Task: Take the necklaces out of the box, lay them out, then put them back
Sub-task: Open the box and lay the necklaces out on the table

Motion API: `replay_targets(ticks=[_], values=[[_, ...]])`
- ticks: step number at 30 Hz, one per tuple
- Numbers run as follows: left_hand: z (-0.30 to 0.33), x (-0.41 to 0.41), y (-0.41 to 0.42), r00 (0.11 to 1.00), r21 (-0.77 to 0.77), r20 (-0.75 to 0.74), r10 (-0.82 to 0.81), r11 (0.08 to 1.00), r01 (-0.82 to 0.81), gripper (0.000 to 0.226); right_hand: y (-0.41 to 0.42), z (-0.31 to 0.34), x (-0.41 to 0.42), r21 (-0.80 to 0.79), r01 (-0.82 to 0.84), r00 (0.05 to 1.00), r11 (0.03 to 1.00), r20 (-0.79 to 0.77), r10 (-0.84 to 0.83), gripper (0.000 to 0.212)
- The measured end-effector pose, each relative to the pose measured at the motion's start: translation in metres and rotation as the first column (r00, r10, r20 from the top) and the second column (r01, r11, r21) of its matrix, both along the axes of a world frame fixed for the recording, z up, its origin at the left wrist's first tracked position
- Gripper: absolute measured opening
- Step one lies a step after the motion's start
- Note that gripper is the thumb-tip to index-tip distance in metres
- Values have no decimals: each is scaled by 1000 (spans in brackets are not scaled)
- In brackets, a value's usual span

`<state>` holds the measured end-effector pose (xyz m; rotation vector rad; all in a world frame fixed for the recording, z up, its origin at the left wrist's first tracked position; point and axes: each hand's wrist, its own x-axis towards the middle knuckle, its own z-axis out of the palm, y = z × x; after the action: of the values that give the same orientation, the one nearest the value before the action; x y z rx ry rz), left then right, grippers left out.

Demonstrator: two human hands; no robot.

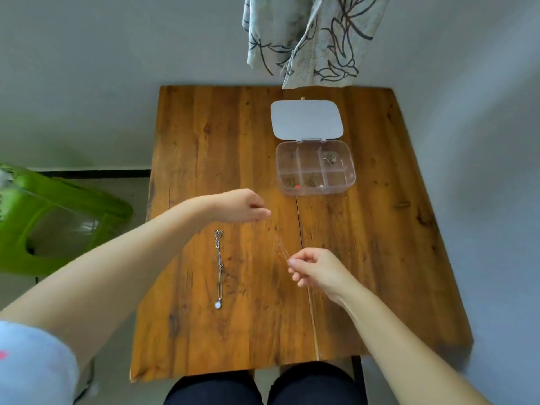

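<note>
A clear plastic box (342, 187) with several compartments stands open on the wooden table (204, 141), its white lid (305, 119) folded back. Small jewellery pieces lie in a few compartments. One silver necklace (219, 267) with a pale round pendant lies stretched out straight on the table. A second, very thin chain (282, 247) runs taut between my hands above the table. My left hand (242, 207) pinches its far end and my right hand (314, 270) pinches its near end.
A patterned cloth (306, 39) hangs over the table's far edge, just behind the box. A green plastic chair (55, 217) stands to the left of the table. A grey wall runs close along the right side. My knees sit under the near edge.
</note>
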<state>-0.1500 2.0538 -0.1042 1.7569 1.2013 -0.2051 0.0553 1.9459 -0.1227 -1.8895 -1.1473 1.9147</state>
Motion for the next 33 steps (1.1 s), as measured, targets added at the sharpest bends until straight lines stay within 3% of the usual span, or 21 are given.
replay_targets(ticks=[3, 7, 11, 16, 23, 27, 30, 33], values=[[-31, -2, -4, 966, 23, -147, -214, 975, 219, 33, -38, -23, -31, -136, 209, 978, 968, 15, -209, 12], [-48, 4, -13, 905, 81, -248, -345, 924, 374, 23, -65, -39, -58, -205, 343, 939, 917, 82, -333, 16], [-61, 4, -17, 781, 209, -443, -439, 797, 567, 32, -72, -47, -67, -189, 339, 937, 921, 156, -313, 15], [-80, -1, -18, 757, 361, -492, -430, 691, 626, 35, -69, -44, -67, -162, 156, 939, 975, 329, -95, 24], [-87, -12, -22, 794, 481, -495, -353, 649, 589, 35, -62, -50, -68, -228, -102, 863, 968, 465, 200, 29], [-84, -13, -20, 909, 568, -354, -220, 722, 396, 31, -43, -40, -53, -264, -245, 846, 933, 412, 339, 41], [-79, -6, -13, 962, 671, -255, -100, 698, 250, 27, -1, -20, -18, -126, -252, 873, 959, 398, 282, 41], [-70, 15, -6, 985, 711, -175, 13, 693, 117, 40, 65, -4, 34, 64, -207, 868, 976, 473, 153, 28]])
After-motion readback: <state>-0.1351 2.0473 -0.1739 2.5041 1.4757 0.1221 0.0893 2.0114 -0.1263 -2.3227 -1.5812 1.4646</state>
